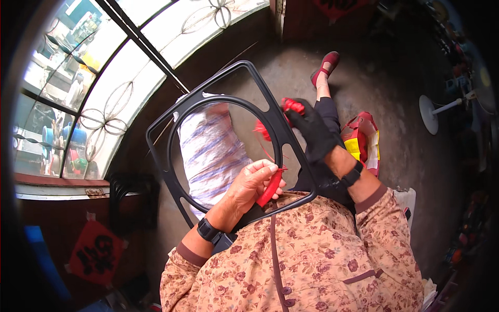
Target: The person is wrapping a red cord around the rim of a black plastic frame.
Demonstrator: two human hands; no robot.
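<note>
The black hoop [282, 130], squared on its outside, is tilted across the centre of the view, its lower corner lying over the flowered jacket [327, 249]. At its ring, a red strip [270, 188] is pinched by the bare left hand [247, 187], thumb and fingers closed. Just beyond the hoop's right bar, a red cord [293, 105] is held in the black-gloved right hand [314, 127], its fingers curled around the bundle; part of the cord is hidden by the bar.

Through the ring a striped cloth [210, 151] is seen — partly covered by the left hand. The upper left is filled by a barred window [117, 99]. Right of centre, a red-and-yellow bag [366, 140] is seen on the floor, and above it a red shoe [328, 65] is worn. At lower left, bold black writing is borne by a red paper [97, 253], hung cornerwise; a similar sheet [335, 6] is cut off at the top edge.
</note>
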